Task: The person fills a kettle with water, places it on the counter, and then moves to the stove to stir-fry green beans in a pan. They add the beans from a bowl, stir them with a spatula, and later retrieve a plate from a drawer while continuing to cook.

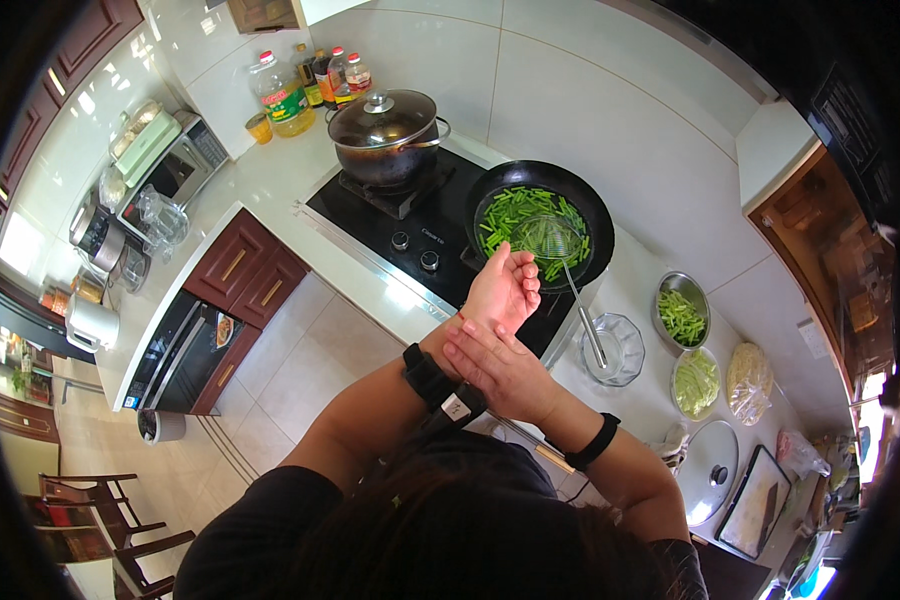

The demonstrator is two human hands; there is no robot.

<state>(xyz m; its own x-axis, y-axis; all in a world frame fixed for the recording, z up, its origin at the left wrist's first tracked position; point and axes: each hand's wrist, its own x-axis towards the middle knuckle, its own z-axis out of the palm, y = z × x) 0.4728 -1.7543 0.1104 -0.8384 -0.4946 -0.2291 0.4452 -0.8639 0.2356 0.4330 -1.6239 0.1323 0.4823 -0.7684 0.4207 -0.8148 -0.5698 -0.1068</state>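
Observation:
My left hand is turned palm up beside the near rim of a black wok, its fingers loosely bent and holding nothing. Across my left wrist lies my right hand, its fingers wrapped over the inner side just above a black wristband. Cut green vegetable stalks float in liquid in the wok. A wire skimmer rests in among them; its metal handle leans out over a clear faceted glass bowl. Neither hand touches the skimmer.
A lidded pot stands on the far burner of the black cooktop. To the right are a metal bowl of cut stalks, a bowl of pale green slices, bagged noodles and a glass lid. Oil bottles line the back corner.

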